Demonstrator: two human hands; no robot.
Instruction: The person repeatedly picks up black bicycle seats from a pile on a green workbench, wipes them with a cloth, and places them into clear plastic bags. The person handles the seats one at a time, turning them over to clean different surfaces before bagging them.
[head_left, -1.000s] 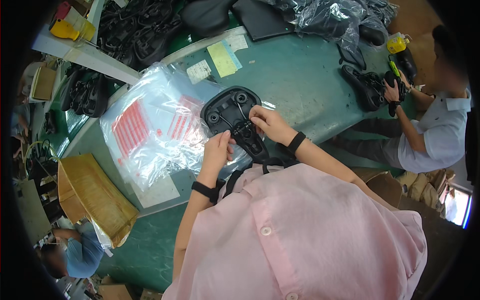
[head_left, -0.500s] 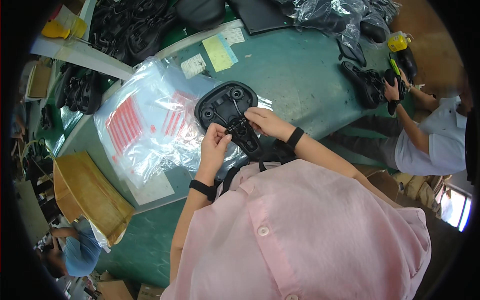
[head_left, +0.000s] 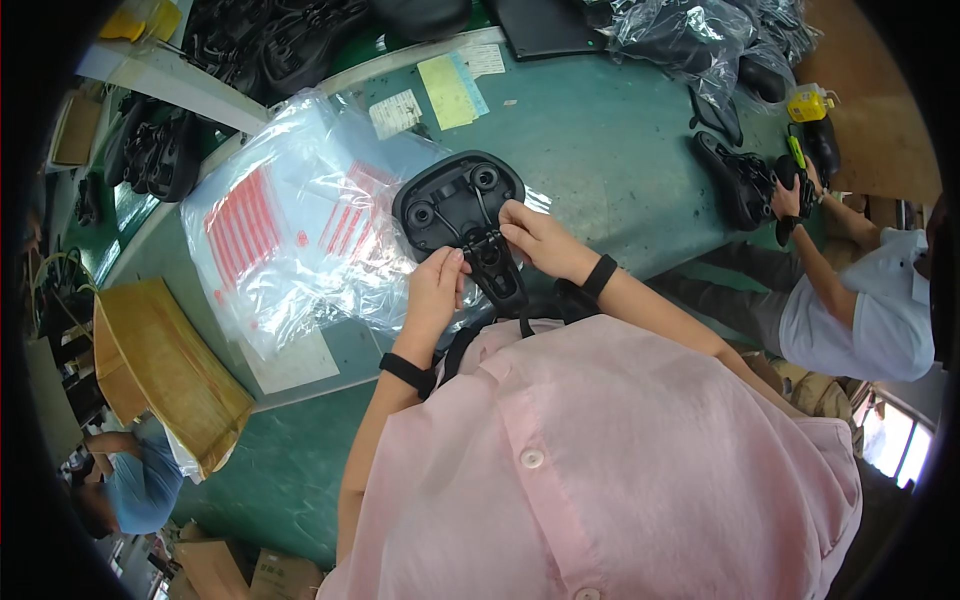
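A black bicycle saddle [head_left: 450,200] rests underside up in front of me, its wide end away from me and its nose toward my body. Metal rails and a clamp [head_left: 483,242] show on its underside. My left hand [head_left: 434,288] is closed at the clamp's left side, thumb and fingers pressed together; whatever small part they pinch is hidden. On the other side, my right hand [head_left: 540,243] is closed with its fingertips on the clamp and rail area. I cannot make out which part it grips.
Clear plastic bags with red print [head_left: 290,230] lie left of the saddle on the green table [head_left: 590,150]. More saddles [head_left: 300,50] are piled at the far left. A cardboard box [head_left: 170,370] stands at left. A co-worker [head_left: 850,300] handles a saddle at right.
Both hands remain at the clamp, with small finger shifts. My right fingers have drawn slightly closer together. The whole view has shifted a little.
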